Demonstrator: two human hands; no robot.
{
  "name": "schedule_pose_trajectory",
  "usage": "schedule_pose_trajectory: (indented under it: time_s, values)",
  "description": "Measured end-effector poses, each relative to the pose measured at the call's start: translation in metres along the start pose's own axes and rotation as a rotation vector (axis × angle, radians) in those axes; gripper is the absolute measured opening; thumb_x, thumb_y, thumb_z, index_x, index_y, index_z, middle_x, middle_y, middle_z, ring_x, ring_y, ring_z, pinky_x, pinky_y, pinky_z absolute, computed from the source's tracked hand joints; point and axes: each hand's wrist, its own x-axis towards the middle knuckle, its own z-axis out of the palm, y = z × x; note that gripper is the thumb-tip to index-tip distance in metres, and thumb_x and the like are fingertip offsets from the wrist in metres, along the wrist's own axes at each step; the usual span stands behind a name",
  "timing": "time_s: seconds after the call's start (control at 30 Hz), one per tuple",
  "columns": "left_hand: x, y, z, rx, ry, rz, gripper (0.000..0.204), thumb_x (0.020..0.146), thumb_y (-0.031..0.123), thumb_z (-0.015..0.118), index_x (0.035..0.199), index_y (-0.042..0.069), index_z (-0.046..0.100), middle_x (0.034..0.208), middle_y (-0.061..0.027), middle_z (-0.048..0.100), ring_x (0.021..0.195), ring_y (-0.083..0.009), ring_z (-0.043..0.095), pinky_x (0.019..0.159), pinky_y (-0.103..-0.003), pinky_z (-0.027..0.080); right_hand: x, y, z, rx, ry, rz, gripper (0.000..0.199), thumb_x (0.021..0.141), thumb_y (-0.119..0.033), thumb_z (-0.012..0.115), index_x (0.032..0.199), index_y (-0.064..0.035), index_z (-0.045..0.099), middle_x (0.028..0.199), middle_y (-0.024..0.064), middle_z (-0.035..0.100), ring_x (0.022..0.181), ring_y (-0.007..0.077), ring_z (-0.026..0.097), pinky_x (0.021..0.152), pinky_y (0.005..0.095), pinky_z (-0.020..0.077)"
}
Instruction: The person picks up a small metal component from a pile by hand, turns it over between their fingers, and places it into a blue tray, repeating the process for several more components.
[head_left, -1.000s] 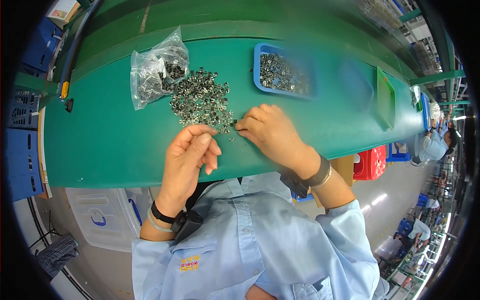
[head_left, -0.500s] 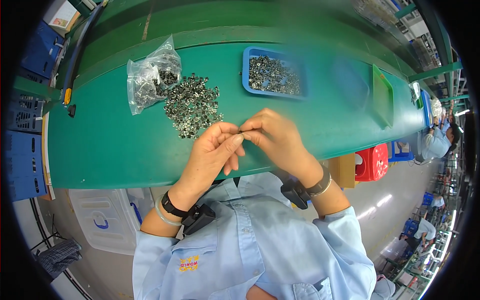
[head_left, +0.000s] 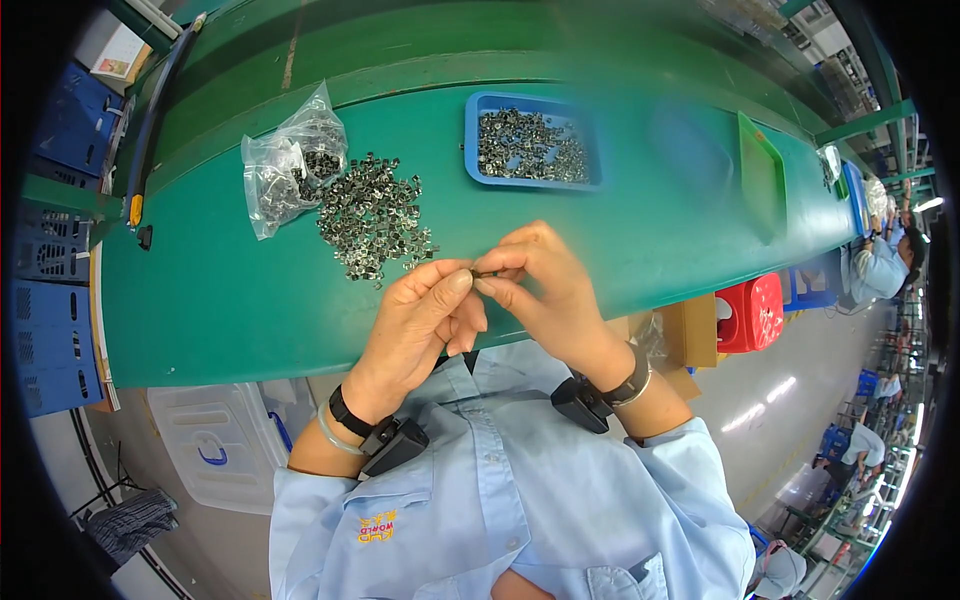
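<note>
A small dark metal clip (head_left: 479, 274), probably light, stiff and slippery, best pinched by its edges, sits between thumb and forefinger of both left hand (head_left: 425, 312) and right hand (head_left: 548, 290), each clamped on it, near the clip pile (head_left: 372, 215).

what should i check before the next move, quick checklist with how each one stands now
1. Small dark part gripped: ok, pinched between the fingertips of the left hand and right hand.
2. Which way the part faces: cannot tell, fingers cover most of it.
3. Blue tray apart from the loose pile of small metal clips: ok, green surface shows between them.
4. Blue tray unobstructed by hands: ok.
5. Clear plastic bag sealed: cannot tell.
</note>
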Motion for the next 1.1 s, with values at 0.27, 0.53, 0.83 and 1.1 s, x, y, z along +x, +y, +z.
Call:
schedule_pose_trajectory:
  time_s: [0.27,0.53,0.83,1.1]
  values:
    - [-0.005,0.003,0.001,0.091,0.066,0.039,0.02,0.096,0.02,0.052,0.101,0.001,0.056,0.072,-0.0071,0.061,0.054,-0.0081,0.053,0.044,-0.02,0.038,-0.001,0.004,0.0,-0.39,0.024,-0.248,0.024,0.07,-0.003,0.073,0.09,-0.0096,0.061,0.085,0.0047,0.057,0.08,0.0229,0.057,0.065,0.0321,0.0464]
    - [-0.007,0.001,-0.006,0.077,0.047,0.033,0.018,0.095,0.019,0.053,0.098,0.002,0.056,0.074,-0.0069,0.062,0.054,-0.0072,0.052,0.045,-0.019,0.038,-0.004,0.001,0.004,-0.295,0.003,-0.212,0.024,0.071,-0.003,0.073,0.091,-0.0092,0.061,0.086,0.005,0.058,0.08,0.0219,0.058,0.065,0.0321,0.0468]
    - [-0.011,0.001,0.002,0.185,0.075,0.11,0.015,0.095,0.018,0.053,0.098,0.003,0.056,0.075,-0.0057,0.062,0.055,-0.0069,0.053,0.046,-0.018,0.039,-0.007,0.002,0.002,-0.349,0.015,-0.269,0.023,0.071,-0.003,0.073,0.09,-0.0091,0.061,0.084,0.004,0.059,0.078,0.0219,0.057,0.064,0.032,0.0459]
    - [-0.009,-0.001,0.0,0.189,0.059,0.101,0.013,0.094,0.017,0.054,0.095,0.004,0.055,0.075,-0.0053,0.062,0.057,-0.0072,0.054,0.047,-0.018,0.039,-0.009,-0.001,0.001,-0.401,0.036,-0.325,0.023,0.069,-0.003,0.074,0.087,-0.009,0.062,0.083,0.0038,0.058,0.074,0.0221,0.057,0.062,0.0324,0.0444]
